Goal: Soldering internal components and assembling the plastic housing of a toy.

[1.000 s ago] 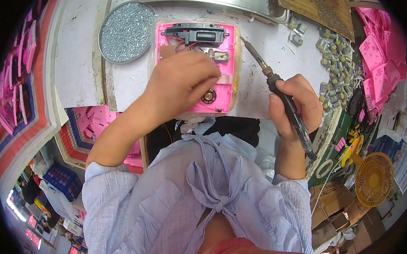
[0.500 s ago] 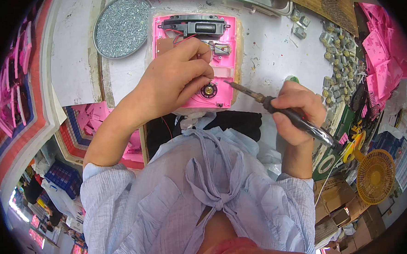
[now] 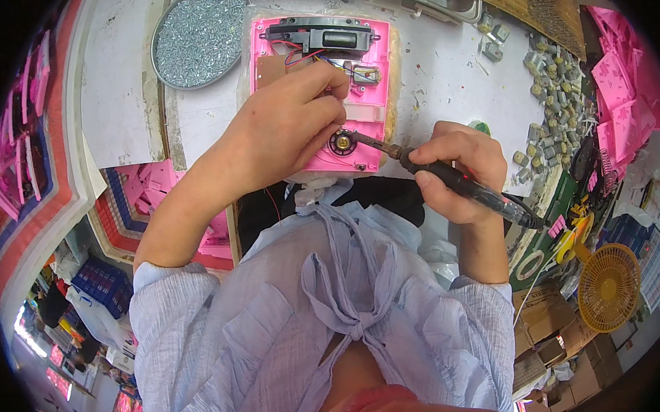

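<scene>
Soldering iron [image 3: 459, 184] gripped in right hand [image 3: 459, 171], fingers curled tight around its dark handle, thumb lying along the top; metal tip runs out past the fingertips, up and leftward, ending at a small round brass-and-black part [image 3: 341, 142] set in the pink plastic housing [image 3: 365, 85]. Left hand [image 3: 285, 130] lies on the housing, fingers bent and close together, fingertips pressed down just above the round part; whether they pinch a wire cannot be told. Beyond the left fingertips: a black oblong component [image 3: 321, 36] at the housing's far end, red and blue wires [image 3: 296, 52] leading from it toward the knuckles. Housing sits on a white worktop [image 3: 442, 73], directly ahead of both hands. Left of the left hand's knuckles, well apart: round tray of small silvery screws [image 3: 198, 35]. Right of the right hand's knuckles: scattered small grey metal parts [image 3: 555, 82], pink plastic pieces [image 3: 623, 94] farther out. Yellow fan [image 3: 609, 287] below and right of the right wrist.
</scene>
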{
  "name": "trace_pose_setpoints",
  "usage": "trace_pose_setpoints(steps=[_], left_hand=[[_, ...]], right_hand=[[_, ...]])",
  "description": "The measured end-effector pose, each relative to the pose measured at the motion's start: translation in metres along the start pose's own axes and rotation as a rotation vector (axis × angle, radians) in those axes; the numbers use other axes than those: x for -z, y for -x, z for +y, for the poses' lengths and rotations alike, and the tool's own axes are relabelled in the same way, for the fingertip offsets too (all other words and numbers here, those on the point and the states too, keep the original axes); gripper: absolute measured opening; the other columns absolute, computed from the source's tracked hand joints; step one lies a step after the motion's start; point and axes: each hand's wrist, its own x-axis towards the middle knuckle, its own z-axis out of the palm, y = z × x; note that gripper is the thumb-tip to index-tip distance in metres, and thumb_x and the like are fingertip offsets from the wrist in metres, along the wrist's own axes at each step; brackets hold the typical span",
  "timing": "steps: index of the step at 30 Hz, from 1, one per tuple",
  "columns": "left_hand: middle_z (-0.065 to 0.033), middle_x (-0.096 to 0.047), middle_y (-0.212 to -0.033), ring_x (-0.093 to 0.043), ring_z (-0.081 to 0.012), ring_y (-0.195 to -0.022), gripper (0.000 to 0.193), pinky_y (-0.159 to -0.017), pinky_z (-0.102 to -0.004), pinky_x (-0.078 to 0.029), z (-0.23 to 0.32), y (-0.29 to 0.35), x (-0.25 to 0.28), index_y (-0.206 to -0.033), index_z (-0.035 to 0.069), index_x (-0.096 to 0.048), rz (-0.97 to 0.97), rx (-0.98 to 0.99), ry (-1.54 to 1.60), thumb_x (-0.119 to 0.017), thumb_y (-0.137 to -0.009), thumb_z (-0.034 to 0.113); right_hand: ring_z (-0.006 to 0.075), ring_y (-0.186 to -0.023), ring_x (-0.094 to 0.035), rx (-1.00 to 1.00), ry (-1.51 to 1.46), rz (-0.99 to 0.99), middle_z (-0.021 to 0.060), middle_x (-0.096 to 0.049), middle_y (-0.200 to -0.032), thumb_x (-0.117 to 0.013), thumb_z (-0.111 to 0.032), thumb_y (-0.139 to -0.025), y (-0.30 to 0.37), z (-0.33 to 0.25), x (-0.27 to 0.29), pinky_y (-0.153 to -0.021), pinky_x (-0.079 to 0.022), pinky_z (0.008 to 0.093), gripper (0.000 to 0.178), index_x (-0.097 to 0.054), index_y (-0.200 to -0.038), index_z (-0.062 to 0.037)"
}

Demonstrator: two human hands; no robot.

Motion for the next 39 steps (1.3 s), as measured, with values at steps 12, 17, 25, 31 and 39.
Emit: trace_pose_setpoints(steps=[12,17,25,31,39], left_hand=[[-0.0131,-0.06,-0.105,-0.064,-0.0323,-0.093,0.024,-0.078,-0.0386,-0.054,-0.001,0.0,-0.002,-0.093,0.001,-0.061,0.014,-0.025,-0.019,-0.075,-0.074,-0.005],[-0.0128,-0.06,-0.105,-0.064,-0.0319,-0.094,0.024,-0.078,-0.0382,-0.054,0.0,0.0,-0.001,-0.093,0.001,-0.061,0.002,-0.019,-0.029,-0.075,-0.074,-0.004],[-0.0114,-0.062,-0.107,-0.065,-0.0306,-0.094,0.025,-0.077,-0.0374,-0.055,0.002,0.001,0.004,-0.096,0.003,-0.065,-0.021,-0.026,-0.081,-0.077,-0.075,0.0],[-0.0103,-0.064,-0.109,-0.067,-0.0298,-0.097,0.024,-0.075,-0.037,-0.056,0.004,0.002,0.003,-0.096,0.005,-0.066,-0.04,-0.029,-0.156,-0.077,-0.075,0.001],[-0.008,-0.062,-0.111,-0.065,-0.0268,-0.103,0.012,-0.076,-0.0368,-0.058,0.005,0.0,0.003,-0.088,0.004,-0.064,-0.083,-0.091,-0.283,-0.066,-0.079,0.011]], right_hand=[[0.0175,-0.054,-0.056,0.005,0.053,-0.019,0.0051,-0.06,-0.066,-0.076,-0.007,-0.075,-0.005,-0.001,0.0,-0.05,-0.041,0.0295,0.019,-0.072,-0.094,-0.004],[0.0167,-0.051,-0.054,0.036,0.06,0.027,0.0049,-0.058,-0.064,-0.077,-0.007,-0.074,0.001,-0.002,0.01,-0.048,-0.038,0.0294,0.021,-0.071,-0.093,-0.0033],[0.0171,-0.05,-0.053,0.042,0.069,0.04,0.0048,-0.057,-0.063,-0.077,-0.004,-0.071,0.004,-0.005,0.011,-0.047,-0.037,0.0301,0.022,-0.071,-0.092,-0.0036],[0.0173,-0.052,-0.055,0.049,0.065,-0.016,0.0052,-0.059,-0.065,-0.077,-0.004,-0.071,0.0,-0.002,0.008,-0.049,-0.039,0.0303,0.023,-0.071,-0.094,-0.004],[0.0176,-0.054,-0.057,0.023,0.05,-0.032,0.0061,-0.063,-0.069,-0.077,-0.005,-0.073,-0.002,-0.001,0.005,-0.05,-0.042,0.0295,0.023,-0.071,-0.095,-0.0042]])
